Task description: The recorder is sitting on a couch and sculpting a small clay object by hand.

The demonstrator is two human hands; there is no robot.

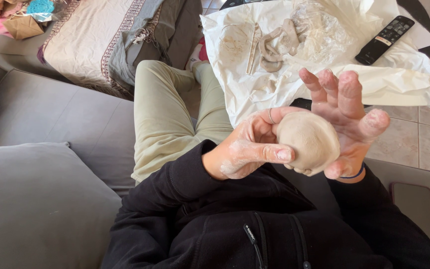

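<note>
Clay lump (pixel 308 141) between left hand (pixel 247 149) and open right hand (pixel 347 119).

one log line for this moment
left hand: pinches clay ball | right hand: open, cups ball | table: paper, clay scraps, remote

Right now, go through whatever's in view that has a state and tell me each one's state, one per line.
clay disc: flattened, round, held between both hands.
left hand: clay-dusted, thumb pressed on the disc's edge.
right hand: open, fingers spread, cupping the disc from behind.
clay strips: curled, lying loose on the paper.
white paper: spread out, crumpled, clay-stained.
remote control: lying flat on the paper.
</note>
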